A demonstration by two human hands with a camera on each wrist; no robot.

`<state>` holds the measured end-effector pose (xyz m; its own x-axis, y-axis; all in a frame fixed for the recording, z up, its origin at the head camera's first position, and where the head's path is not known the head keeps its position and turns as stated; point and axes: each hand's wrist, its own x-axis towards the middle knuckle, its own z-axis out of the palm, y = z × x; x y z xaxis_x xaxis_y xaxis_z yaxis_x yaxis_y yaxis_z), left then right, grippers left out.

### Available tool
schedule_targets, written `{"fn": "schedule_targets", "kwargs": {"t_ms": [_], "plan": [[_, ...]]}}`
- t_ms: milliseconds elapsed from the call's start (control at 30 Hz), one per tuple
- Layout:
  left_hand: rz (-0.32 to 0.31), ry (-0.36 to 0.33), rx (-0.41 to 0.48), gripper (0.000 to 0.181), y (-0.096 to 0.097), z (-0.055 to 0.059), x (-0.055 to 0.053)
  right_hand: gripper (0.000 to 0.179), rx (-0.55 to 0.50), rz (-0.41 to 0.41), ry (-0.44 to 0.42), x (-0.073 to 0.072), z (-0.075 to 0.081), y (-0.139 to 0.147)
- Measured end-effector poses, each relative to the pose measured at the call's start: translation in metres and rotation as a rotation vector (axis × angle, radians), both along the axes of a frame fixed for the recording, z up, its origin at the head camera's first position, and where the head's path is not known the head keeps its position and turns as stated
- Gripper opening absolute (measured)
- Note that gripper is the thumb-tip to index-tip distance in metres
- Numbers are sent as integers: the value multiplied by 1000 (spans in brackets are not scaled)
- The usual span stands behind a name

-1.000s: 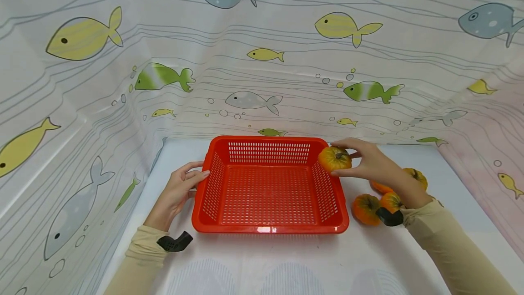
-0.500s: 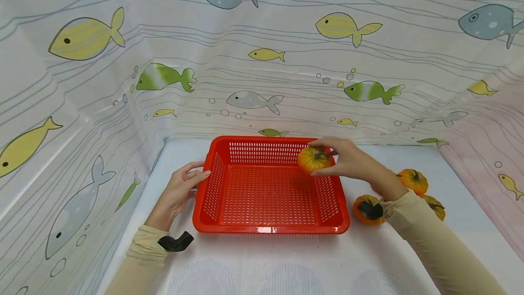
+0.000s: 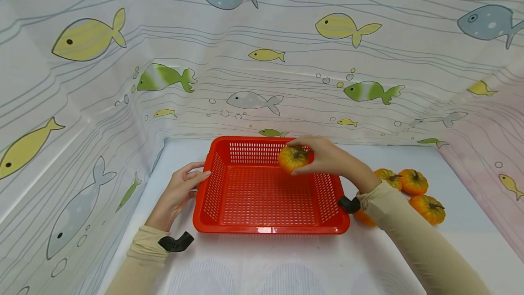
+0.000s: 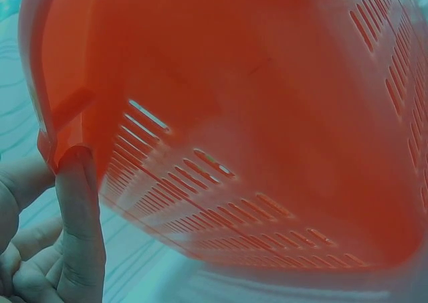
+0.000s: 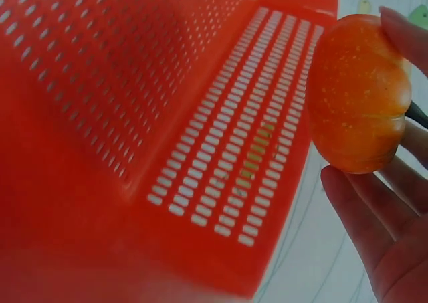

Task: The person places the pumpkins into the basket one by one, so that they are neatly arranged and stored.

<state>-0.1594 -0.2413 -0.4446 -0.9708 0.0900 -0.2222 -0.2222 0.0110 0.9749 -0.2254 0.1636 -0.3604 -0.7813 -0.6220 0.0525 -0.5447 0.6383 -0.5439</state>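
A red plastic basket (image 3: 266, 230) with slotted walls stands on the table; its floor looks bare. My left hand (image 3: 178, 190) pinches the basket's left rim between thumb and fingers, as the left wrist view shows with the fingers (image 4: 80, 216) at the edge. Over the back right part of the basket, my right hand (image 3: 323, 156) grips a small orange-yellow pumpkin (image 3: 292, 159) by its sides. The right wrist view has the pumpkin (image 5: 358, 95) between thumb and fingers, its dark stem toward the palm, raised clear of the basket floor.
Several more small pumpkins (image 3: 414, 182) lie on the white table (image 3: 254, 258) right of the basket, one partly hidden by my right wrist. A fish-patterned curtain (image 3: 294, 72) hangs behind and at the sides.
My right hand has carried the pumpkin leftward from the basket's right rim to above its inside. The left hand and basket have stayed in place.
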Motion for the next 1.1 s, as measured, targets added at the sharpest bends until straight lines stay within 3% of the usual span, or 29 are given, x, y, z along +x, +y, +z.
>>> {"fn": "schedule_targets", "kwargs": {"t_ms": [367, 833, 1100], "plan": [[3, 8, -2, 61, 0, -1, 0, 71, 15, 52, -17, -10, -10, -32], [7, 3, 1, 61, -1, -1, 0, 69, 107, 117, -48, -18, -30, -69], [6, -2, -5, 62, 0, -1, 0, 64, 142, 173, 9, -21, -41, -91]]}}
